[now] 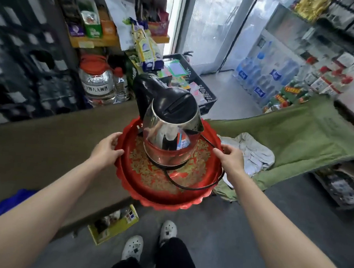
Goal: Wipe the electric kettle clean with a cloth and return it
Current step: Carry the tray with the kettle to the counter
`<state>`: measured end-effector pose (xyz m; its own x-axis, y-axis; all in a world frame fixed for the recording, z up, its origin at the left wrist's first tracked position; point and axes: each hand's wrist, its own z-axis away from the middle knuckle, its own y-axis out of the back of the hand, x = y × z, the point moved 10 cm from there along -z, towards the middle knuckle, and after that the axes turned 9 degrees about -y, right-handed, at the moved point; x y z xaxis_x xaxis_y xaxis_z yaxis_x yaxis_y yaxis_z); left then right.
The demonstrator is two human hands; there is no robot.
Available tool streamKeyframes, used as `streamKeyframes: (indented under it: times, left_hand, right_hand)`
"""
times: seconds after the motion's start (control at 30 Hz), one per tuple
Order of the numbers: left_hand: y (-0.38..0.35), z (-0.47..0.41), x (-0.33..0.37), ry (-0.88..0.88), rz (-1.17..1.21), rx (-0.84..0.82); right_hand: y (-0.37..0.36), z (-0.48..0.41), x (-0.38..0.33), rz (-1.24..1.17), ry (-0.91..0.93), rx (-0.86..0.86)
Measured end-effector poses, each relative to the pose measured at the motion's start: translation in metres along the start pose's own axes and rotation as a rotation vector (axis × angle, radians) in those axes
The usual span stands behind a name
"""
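A steel electric kettle [168,133] with a black lid and handle stands upright on its base in a round red tray [169,193] with gold patterning. Its black cord [191,187] loops across the tray's right side. My left hand [107,148] grips the tray's left rim. At the right rim my right hand [230,159] holds the tray too. The tray overhangs the front edge of a brown counter [48,147]. A crumpled white cloth [253,152] lies just right of the tray on a green cover [295,136].
Behind the counter stand a large clear jug with a red cap [96,82], a small bottle [121,86] and a dark crate of packets [191,81]. Packs of bottled water [263,77] line the right. A yellow box [114,224] sits on the floor by my feet.
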<state>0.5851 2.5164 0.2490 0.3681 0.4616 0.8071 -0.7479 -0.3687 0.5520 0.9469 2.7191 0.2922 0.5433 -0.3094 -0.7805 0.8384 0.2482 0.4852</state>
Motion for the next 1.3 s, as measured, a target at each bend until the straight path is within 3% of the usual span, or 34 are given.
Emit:
streamKeyframes:
  times: [0.33,0.5,0.9,1.3]
  left_hand:
    - [-0.016,-0.035,-0.079,0.277,0.161,0.287]
    - [-0.020,-0.051,-0.130,0.360,0.160,0.389]
    - [-0.011,-0.112,-0.209,0.463,0.241,0.617]
    - [-0.015,-0.117,-0.224,0.488,0.171,0.545]
  right_hand:
    - [-0.140,-0.164,-0.047,0.243,0.073,-0.347]
    - [-0.220,-0.209,-0.055,0.371,0.121,-0.427]
    - [-0.353,-0.276,-0.089,0.457,0.227,-0.446]
    - [-0.391,-0.289,-0.092,0.532,0.206,-0.422]
